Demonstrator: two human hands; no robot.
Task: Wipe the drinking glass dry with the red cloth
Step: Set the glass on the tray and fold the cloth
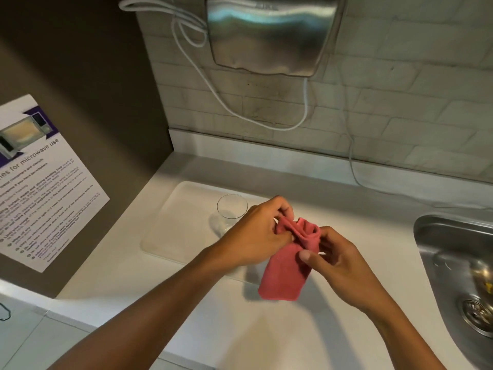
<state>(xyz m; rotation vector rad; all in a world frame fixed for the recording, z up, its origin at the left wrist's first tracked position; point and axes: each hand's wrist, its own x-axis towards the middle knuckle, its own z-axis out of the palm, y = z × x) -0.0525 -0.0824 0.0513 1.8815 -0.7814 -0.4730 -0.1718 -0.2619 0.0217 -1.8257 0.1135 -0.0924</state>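
Standing upright on the pale tray (pixel 181 222), the drinking glass (pixel 231 209) has its mouth facing up and its long axis vertical, and nothing is touching it that you can see. Its lower right side is hidden behind your left hand (pixel 257 233), so whether hand and glass brush each other cannot be told; they look just beside one another.

From your hands the glass lies to the left and a little further from you, toward the wall. Your left hand is clearly the nearer one. Your right hand (pixel 338 265) sits on the far side of the red cloth (pixel 285 273), well apart from the glass.

Both hands are busy with the cloth: your left pinches its bunched upper edge with curled fingers. Your right grips the same edge from the other side with the thumb pressed on the front. The rest of the cloth hangs down above the desk (pixel 202 316).

The wiping has not begun, to my judgement. The likely next move is a short reach leftward with your left hand to lift the glass while your right keeps the cloth.

Further out, a steel sink (pixel 437 236) lies to the right. A hand dryer (pixel 272 36) with a looping cable (pixel 213 92) hangs on the tiled wall, and a microwave notice (pixel 45 188) is on the left panel.
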